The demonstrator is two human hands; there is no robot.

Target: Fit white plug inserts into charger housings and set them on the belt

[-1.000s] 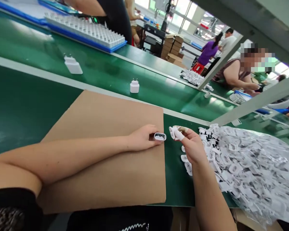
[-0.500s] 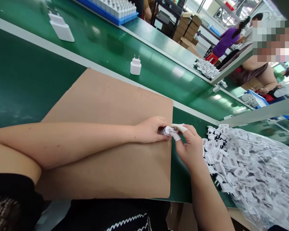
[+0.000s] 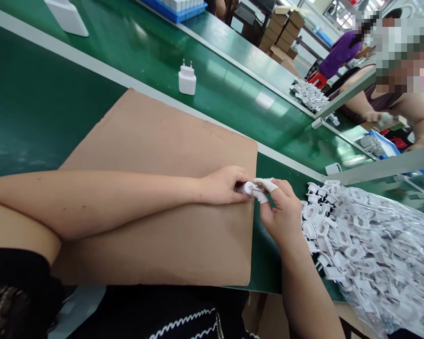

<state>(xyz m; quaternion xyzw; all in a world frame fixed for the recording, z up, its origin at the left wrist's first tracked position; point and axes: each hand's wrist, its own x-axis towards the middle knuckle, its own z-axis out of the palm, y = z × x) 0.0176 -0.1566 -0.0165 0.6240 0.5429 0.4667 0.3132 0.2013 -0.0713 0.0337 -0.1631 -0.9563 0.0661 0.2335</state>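
Note:
My left hand (image 3: 224,185) is closed around a white charger housing (image 3: 248,188), its rounded end facing right over the right edge of the cardboard sheet (image 3: 155,240). My right hand (image 3: 281,209) wears white finger covers on thumb and forefinger. Those two fingers pinch at the end of the same housing, on its metal-pinned plug part. Much of the housing is hidden inside my left palm. To the right of my right hand lies a heap of white plastic plug parts (image 3: 353,249), spilling from a clear plastic bag (image 3: 403,207).
Beyond the cardboard runs a green conveyor (image 3: 134,61) carrying a white two-pin charger (image 3: 187,81) and a nearer-looking one (image 3: 69,19) at upper left. A blue tray (image 3: 183,14) stands behind. A metal post (image 3: 353,89) slants at right, with a co-worker (image 3: 385,99) beyond it.
Both chargers on the conveyor have shifted left, and the view has tilted slightly. My hands stay at the housing with almost no change. The co-worker's hand has come up holding something.

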